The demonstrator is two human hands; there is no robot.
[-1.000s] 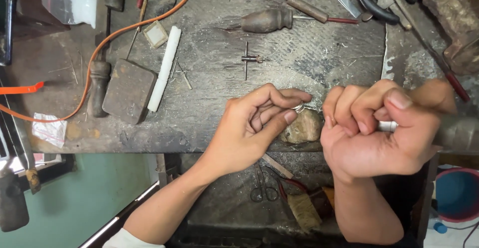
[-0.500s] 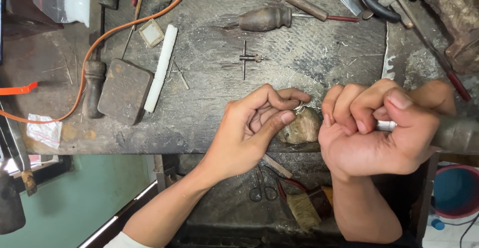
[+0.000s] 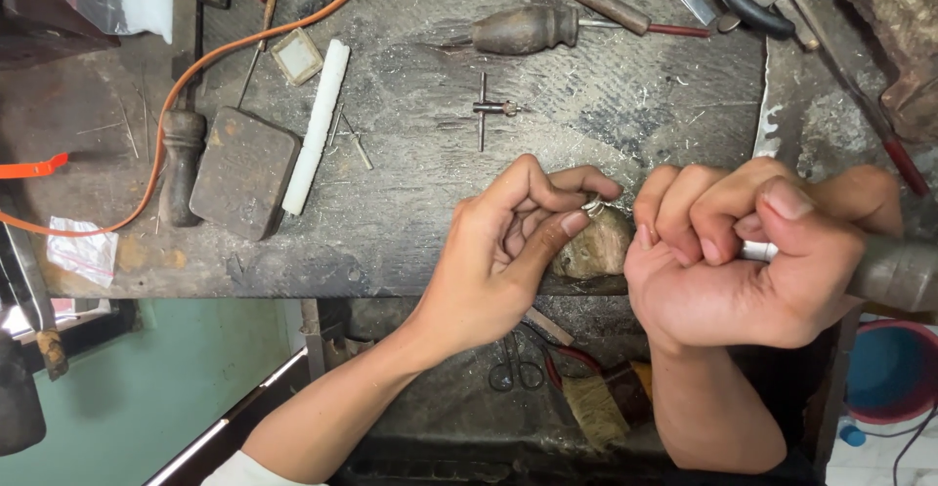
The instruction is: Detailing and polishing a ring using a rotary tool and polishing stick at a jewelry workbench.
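A small silver ring (image 3: 592, 206) is pinched between the thumb and forefinger of the left hand (image 3: 508, 252); it is held at the fingertips, at the right edge of that hand, and is pressed against the top of a rounded wooden peg (image 3: 596, 244) that juts from the front edge of the bench (image 3: 410, 203); the remaining fingers of the left hand are curled in beneath the ring. The right hand (image 3: 743, 261) is closed in a fist around a tool with a thick grey handle (image 3: 894, 273), of which a short pale metal section is seen between thumb and fingers; the working end is hidden behind the knuckles, just beside the ring. On the bench, well apart from the hands, a dark metal block (image 3: 244, 171) is seen with a white stick (image 3: 317, 125) lying against it; an orange cable (image 3: 195, 76) is curved past them; a wooden-handled tool (image 3: 532, 29) lies further back. Below the bench edge, small scissors (image 3: 516, 369) and a brush (image 3: 601, 408) are seen.
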